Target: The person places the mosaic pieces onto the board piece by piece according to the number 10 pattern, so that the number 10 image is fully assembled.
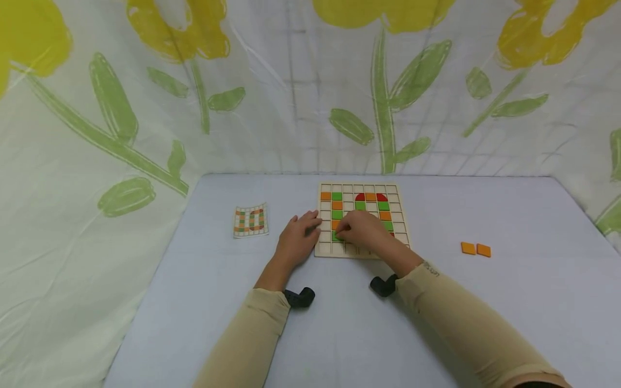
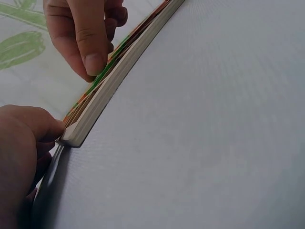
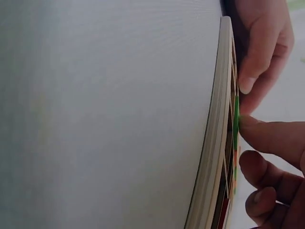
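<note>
A wooden grid board (image 1: 323, 249) lies on the table, with orange, green and red tiles set in some of its squares. My right hand (image 1: 361, 229) reaches over the board and pinches a green square tile (image 1: 335, 236) at the low end of the left column of colours. In the left wrist view, the thumb and a finger meet at that green tile (image 2: 99, 78). My left hand (image 1: 298, 237) rests at the board's left edge, fingers extended, the fingertips touching the rim. The right hand covers part of the board's middle.
Left of the board lies a small card (image 1: 250, 221) printed with a coloured grid pattern. Two loose orange tiles, one on the left (image 1: 468, 248) and one on the right (image 1: 483, 250), lie on the white tabletop (image 1: 436, 215). Behind stands a flower-printed curtain (image 1: 271, 108).
</note>
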Demonstrator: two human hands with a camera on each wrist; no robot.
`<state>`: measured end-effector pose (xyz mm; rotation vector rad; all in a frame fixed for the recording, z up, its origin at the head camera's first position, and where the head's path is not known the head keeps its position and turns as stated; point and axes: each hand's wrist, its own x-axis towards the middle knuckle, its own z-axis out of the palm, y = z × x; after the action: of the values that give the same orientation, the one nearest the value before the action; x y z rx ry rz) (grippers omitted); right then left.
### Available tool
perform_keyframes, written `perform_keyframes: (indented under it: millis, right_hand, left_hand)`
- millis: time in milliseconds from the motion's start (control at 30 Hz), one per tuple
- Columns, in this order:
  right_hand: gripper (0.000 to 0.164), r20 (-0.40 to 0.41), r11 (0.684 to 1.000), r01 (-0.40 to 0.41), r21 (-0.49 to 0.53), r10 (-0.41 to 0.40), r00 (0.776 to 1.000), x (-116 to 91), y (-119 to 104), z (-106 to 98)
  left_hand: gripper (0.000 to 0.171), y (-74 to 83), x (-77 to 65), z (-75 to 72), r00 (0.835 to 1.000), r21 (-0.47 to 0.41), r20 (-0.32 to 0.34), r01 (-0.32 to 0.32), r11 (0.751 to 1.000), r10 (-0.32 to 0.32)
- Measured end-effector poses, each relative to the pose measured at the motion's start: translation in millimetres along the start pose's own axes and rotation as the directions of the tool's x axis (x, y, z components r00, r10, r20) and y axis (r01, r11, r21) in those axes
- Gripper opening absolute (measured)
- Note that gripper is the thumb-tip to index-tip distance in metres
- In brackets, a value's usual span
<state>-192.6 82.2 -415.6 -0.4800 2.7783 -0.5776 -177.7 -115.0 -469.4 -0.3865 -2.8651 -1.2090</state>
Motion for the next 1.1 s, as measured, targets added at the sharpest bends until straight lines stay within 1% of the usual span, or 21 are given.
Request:
perform_keyframes:
  millis: [133,233,400,467,600,700,800,867,967,1100]
  right_hand:
    - [0.012,-0.027,0.998,-0.006,0.061,0.008,1.0,-10.0,8.6,-8.1]
    - [0.018,-0.053,0.994,-0.027,0.107,0.033,0.998,-23.9,24.5,-21.3]
    - [0.03,-0.091,0.99,-0.059,0.125,0.071,0.993,-54.3,67.5,-47.3]
    - [0.033,-0.103,0.991,-0.082,0.107,0.093,0.99,-68.5,86.0,-57.0]
    - [0.04,-0.092,0.988,-0.145,0.045,0.148,0.985,-96.2,121.2,-71.3]
    - [0.045,-0.06,0.98,-0.196,0.018,0.197,0.979,-116.8,146.7,-74.6]
    - [0.048,-0.041,0.973,-0.229,0.007,0.229,0.973,-135.7,168.6,-74.9]
    - [0.05,-0.04,0.972,-0.236,0.005,0.236,0.971,-145.4,179.5,-74.9]
    - [0.049,-0.051,0.969,-0.247,0.009,0.247,0.968,-154.4,188.6,-74.0]
    - [0.046,-0.066,0.969,-0.247,0.022,0.247,0.967,-158.4,192.0,-74.1]
  left_hand:
    - [0.033,1.5,0.1,0.1,1.0,-0.005,-0.001,0.011,1.0,-0.011]
    - [0.033,2.9,-0.2,0.5,1.0,-0.013,0.003,0.021,1.0,-0.021]
    - [0.034,3.2,-0.4,0.6,1.0,-0.004,0.01,0.027,1.0,-0.027]
    - [0.034,2.7,-0.4,0.7,1.0,0.003,0.01,0.025,1.0,-0.025]
    - [0.034,2.0,-0.8,0.8,1.0,0.004,0.006,0.02,1.0,-0.02]
    - [0.034,2.1,-1.6,0.7,1.0,0.001,0.015,0.023,1.0,-0.023]
    - [0.034,2.4,-2.2,-0.2,0.999,0.001,0.021,0.026,1.0,-0.026]
    - [0.035,2.7,-2.2,-0.8,1.0,0.0,0.02,0.02,1.0,-0.02]
    - [0.034,2.5,-1.6,-1.2,1.0,0.003,0.013,0.013,1.0,-0.013]
    - [0.034,2.5,-1.1,-0.6,1.0,0.002,0.016,0.016,1.0,-0.016]
